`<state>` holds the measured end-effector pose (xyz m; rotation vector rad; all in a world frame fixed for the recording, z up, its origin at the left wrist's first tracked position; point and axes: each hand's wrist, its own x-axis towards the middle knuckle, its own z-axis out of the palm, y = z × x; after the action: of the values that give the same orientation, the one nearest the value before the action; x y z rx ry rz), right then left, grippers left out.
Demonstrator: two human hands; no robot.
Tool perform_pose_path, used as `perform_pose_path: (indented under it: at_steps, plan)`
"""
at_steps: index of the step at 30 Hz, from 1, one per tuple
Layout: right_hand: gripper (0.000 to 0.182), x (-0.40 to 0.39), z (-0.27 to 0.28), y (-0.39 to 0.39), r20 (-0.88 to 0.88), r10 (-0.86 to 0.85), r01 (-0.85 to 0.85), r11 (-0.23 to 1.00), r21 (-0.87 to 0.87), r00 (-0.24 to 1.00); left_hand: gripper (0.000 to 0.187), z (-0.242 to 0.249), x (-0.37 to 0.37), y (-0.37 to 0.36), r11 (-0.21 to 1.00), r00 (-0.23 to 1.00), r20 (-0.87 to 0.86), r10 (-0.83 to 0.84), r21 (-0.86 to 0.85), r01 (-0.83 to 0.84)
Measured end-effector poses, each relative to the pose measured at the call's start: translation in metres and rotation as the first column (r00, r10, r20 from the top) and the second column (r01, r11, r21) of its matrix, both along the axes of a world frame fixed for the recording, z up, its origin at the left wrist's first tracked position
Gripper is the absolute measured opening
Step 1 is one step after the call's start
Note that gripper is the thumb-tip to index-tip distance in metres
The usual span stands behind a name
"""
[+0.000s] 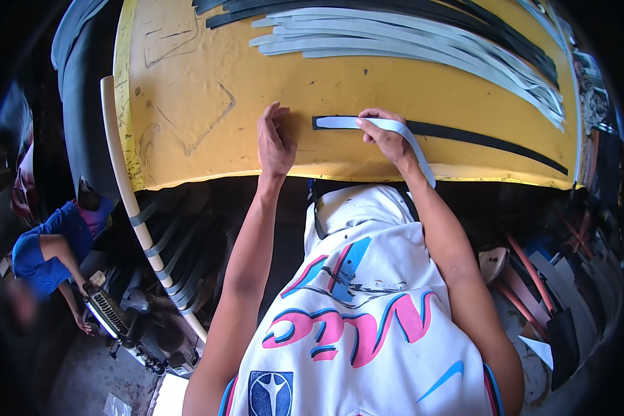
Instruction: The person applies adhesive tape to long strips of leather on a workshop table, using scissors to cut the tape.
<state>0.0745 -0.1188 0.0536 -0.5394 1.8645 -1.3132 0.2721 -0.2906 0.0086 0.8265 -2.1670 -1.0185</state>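
My right hand (387, 139) pinches a pale grey-white strip (336, 122) between thumb and fingers. One end of this strip lies flat over the left end of a black strip (485, 141) on the yellow tabletop (243, 83). The rest of the pale strip loops out past my right hand and hangs toward the table's near edge. My left hand (277, 141) is just left of the strips, over the tabletop, fingers loosely bent and apart with nothing in them.
Beyond my hands lie a bundle of pale strips (367, 38) and black strips (492, 28). A long pale pole (128, 184) stands at the left. A person in blue (55, 239) works beside a machine (111, 319). Sheets (568, 298) lean at lower right.
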Motion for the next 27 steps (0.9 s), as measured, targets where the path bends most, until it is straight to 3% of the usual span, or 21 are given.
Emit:
perform_pose_path:
  at_steps: [10,13,15,21,25,27]
  plan:
    - [0.025,0.001,0.002,0.000,0.009,-0.001,0.001,1.000,0.003,1.000,0.051,0.006,-0.002,0.000,1.000,0.999,-0.037,0.017,-0.007,-0.017]
    - [0.028,0.001,0.003,0.000,0.013,0.012,-0.012,1.000,0.016,1.000,0.042,0.016,-0.004,-0.001,0.997,0.998,0.035,-0.052,-0.054,0.054]
    - [0.027,0.000,0.001,0.000,0.011,0.018,-0.018,1.000,0.012,1.000,0.028,0.020,-0.009,0.000,0.961,0.991,0.074,-0.113,-0.246,0.128]
    - [0.023,0.000,0.000,0.000,-0.009,0.008,-0.008,1.000,0.014,1.000,0.024,0.023,-0.010,0.000,0.919,0.970,0.143,-0.195,-0.318,0.232]
    - [0.024,0.000,-0.001,0.000,-0.023,0.020,-0.019,1.000,0.020,1.000,0.031,0.015,-0.006,-0.004,0.934,0.969,0.130,-0.208,-0.267,0.236]
    - [0.024,0.000,-0.001,0.000,-0.019,0.019,-0.019,1.000,0.015,1.000,0.036,0.010,-0.004,-0.005,0.977,0.985,0.089,-0.147,-0.142,0.159]
